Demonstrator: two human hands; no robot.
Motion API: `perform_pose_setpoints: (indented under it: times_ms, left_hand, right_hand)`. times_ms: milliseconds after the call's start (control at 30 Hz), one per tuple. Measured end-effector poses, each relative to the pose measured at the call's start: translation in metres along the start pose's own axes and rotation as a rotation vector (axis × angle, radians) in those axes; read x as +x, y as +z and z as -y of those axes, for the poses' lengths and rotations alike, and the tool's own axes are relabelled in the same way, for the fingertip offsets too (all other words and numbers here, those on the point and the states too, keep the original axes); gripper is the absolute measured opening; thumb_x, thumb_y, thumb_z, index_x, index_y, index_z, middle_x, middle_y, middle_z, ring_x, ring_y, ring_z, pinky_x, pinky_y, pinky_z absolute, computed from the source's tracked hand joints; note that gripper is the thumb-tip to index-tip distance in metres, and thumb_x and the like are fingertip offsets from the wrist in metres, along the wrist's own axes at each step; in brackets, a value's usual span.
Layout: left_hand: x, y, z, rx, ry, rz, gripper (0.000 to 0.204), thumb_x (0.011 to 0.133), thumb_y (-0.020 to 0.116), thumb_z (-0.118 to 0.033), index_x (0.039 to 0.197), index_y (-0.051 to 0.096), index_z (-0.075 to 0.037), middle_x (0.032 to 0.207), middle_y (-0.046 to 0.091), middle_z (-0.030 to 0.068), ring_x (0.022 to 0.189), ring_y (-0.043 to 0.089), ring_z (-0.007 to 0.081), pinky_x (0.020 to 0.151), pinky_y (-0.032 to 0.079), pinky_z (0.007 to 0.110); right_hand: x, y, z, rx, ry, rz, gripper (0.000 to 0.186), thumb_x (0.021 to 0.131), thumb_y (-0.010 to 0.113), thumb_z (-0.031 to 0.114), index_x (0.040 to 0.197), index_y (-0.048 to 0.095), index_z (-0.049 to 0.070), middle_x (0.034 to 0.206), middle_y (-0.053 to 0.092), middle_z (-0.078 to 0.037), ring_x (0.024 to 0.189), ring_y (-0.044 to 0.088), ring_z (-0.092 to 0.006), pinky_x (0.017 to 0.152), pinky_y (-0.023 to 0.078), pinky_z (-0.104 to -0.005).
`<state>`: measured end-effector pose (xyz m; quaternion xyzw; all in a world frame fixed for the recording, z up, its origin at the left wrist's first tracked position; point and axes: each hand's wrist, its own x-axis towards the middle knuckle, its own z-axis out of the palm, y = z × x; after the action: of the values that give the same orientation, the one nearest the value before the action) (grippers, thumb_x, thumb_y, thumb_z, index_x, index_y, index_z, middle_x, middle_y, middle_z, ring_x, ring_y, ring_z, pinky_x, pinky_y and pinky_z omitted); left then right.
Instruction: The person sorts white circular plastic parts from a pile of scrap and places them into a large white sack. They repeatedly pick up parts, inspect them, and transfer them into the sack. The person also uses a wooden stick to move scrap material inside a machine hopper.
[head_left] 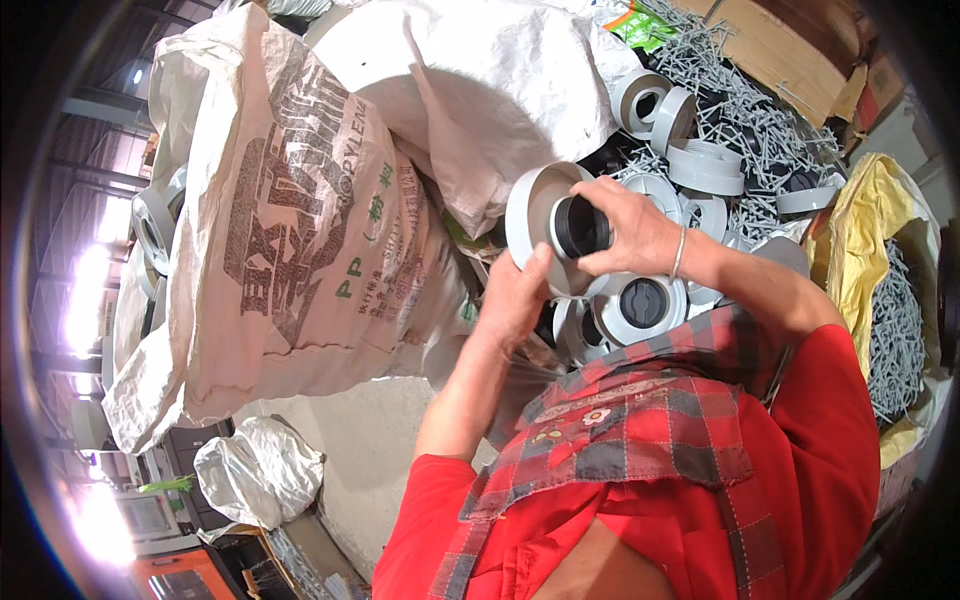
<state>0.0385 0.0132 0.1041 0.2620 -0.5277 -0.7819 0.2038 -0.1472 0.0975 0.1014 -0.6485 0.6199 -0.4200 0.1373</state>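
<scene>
A pale grey, round plastic pipe fitting [522, 215] is raised above the pile, its wide opening facing left. My left hand [513, 295] grips its lower rim, thumb against the near side. My right hand [640, 230] curls around a black ribbed round plug [582, 228], which sits at the fitting's narrower middle; whether it is screwed in I cannot tell. Just below them lies another grey fitting with a black cap [643, 302] in its centre. More grey rings [705, 165] are heaped beyond my right hand.
A large printed woven sack [330, 200] stands at the left, beside a white sheet-like sack [480, 70]. Many thin grey plastic pins [770, 150] lie at the far right, near a yellow sack [868, 200]. A smaller white bag [260, 470] rests at lower left.
</scene>
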Motion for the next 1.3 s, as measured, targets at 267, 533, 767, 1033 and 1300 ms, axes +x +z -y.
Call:
perform_pose_setpoints:
  times_ms: [267, 533, 767, 1033, 1300]
  left_hand:
    - [-0.023, -0.022, 0.012, 1.013, 0.373, 0.437, 0.067, 0.081, 0.067, -0.011, 0.139, 0.035, -0.001, 0.146, 0.030, 0.0202, 0.138, 0.025, 0.0298, 0.111, 0.021, 0.040]
    - [-0.027, -0.026, 0.036, 1.309, 0.538, 0.420, 0.064, 0.079, 0.062, 0.003, 0.137, 0.037, -0.003, 0.144, 0.032, 0.0214, 0.136, 0.026, 0.0348, 0.110, 0.027, 0.040]
    - [0.048, -0.021, 0.053, 1.119, 0.265, 0.010, 0.066, 0.079, 0.068, -0.022, 0.133, 0.040, 0.004, 0.130, 0.049, 0.0227, 0.121, 0.048, 0.0324, 0.102, 0.038, 0.036]
    - [0.103, -0.036, 0.105, 0.794, -0.185, 0.046, 0.046, 0.078, 0.068, -0.032, 0.105, 0.062, 0.004, 0.085, 0.067, 0.0099, 0.075, 0.062, 0.0135, 0.070, 0.050, 0.028]
    - [0.079, -0.043, 0.040, 0.252, -0.159, -0.342, 0.038, 0.086, 0.061, -0.032, 0.107, 0.057, 0.000, 0.082, 0.059, 0.0047, 0.071, 0.056, 0.0144, 0.066, 0.047, 0.031]
  right_hand:
    - [-0.037, 0.023, -0.015, 1.261, 0.661, 0.085, 0.043, 0.082, 0.065, 0.030, 0.108, 0.057, -0.003, 0.078, 0.062, -0.009, 0.057, 0.061, -0.0148, 0.046, 0.049, -0.0269]
    - [-0.084, 0.026, -0.031, 1.254, 0.641, 0.131, 0.047, 0.089, 0.056, 0.033, 0.120, 0.051, -0.001, 0.091, 0.064, -0.010, 0.070, 0.063, -0.0157, 0.056, 0.053, -0.0288]
    - [-0.101, -0.011, -0.030, -0.323, 0.224, 0.386, 0.075, 0.069, 0.069, 0.055, 0.118, 0.049, 0.003, 0.101, 0.054, -0.023, 0.085, 0.058, -0.0405, 0.073, 0.049, -0.0465]
    - [-0.041, -0.013, -0.066, -0.153, 0.412, 0.092, 0.036, 0.084, 0.059, 0.037, 0.080, 0.063, 0.002, 0.072, 0.062, -0.019, 0.069, 0.060, -0.0368, 0.063, 0.048, -0.0446]
    - [0.054, 0.081, -0.188, -0.509, 0.199, 0.251, 0.020, 0.079, 0.062, 0.018, 0.095, 0.063, 0.005, 0.102, 0.056, -0.010, 0.109, 0.047, -0.0320, 0.088, 0.044, -0.0402]
